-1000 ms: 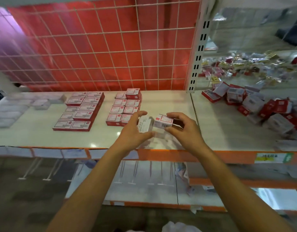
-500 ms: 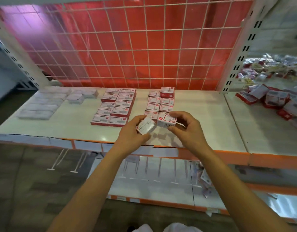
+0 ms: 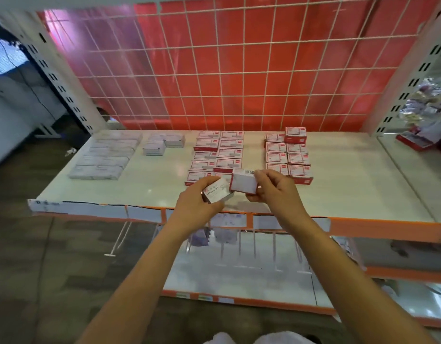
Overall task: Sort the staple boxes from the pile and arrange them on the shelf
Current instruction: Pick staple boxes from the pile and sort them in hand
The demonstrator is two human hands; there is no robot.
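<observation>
My left hand (image 3: 198,206) grips a small white box with red print (image 3: 217,192) above the front of the white shelf (image 3: 150,189). My right hand (image 3: 276,189) pinches a red-and-white staple box (image 3: 243,182) right beside it, its pale face towards me. Behind them lie two sorted groups of red-and-white staple boxes: a wider group (image 3: 218,151) and a narrower group (image 3: 287,151) with one box stacked at the back. A pile of unsorted boxes (image 3: 428,139) shows at the far right edge.
Pale grey boxes lie in rows at the shelf's left (image 3: 106,155) and a few more (image 3: 162,144) beside them. A red panel with white wire grid (image 3: 227,70) backs the shelf. A lower shelf (image 3: 239,269) with an orange rim sits below.
The view has swung left, so the pile has slid to the right edge. Both hands keep their boxes; the right hand has turned its box so the pale face shows.
</observation>
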